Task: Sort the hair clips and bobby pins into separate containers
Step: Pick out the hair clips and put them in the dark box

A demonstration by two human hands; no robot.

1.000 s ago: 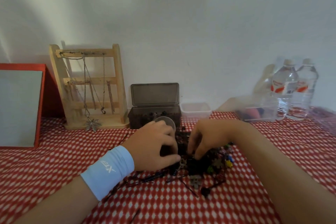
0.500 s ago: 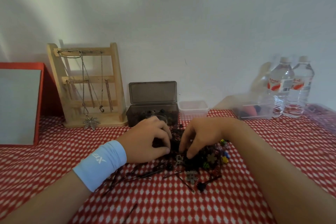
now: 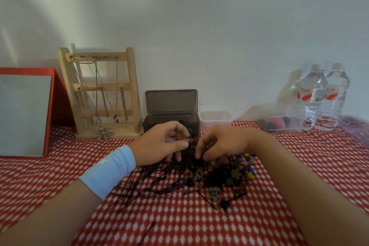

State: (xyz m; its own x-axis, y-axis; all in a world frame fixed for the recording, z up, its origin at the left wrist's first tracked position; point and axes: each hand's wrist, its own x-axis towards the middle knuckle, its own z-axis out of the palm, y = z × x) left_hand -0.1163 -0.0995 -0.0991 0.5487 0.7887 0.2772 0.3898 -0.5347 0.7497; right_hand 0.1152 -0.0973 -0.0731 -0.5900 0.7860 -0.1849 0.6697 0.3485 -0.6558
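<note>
L hand (image 3: 159, 144) pinches pin (image 3: 186, 142), R hand (image 3: 221, 146) on pile (image 3: 215, 177)

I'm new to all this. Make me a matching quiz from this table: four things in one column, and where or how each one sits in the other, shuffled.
1 wooden stand
2 dark box
3 water bottles
4 blue wristband

a far right, by the wall
b on the left wrist
c lid raised
d hung with chains

Pairs: 1-d, 2-c, 3-a, 4-b
</note>
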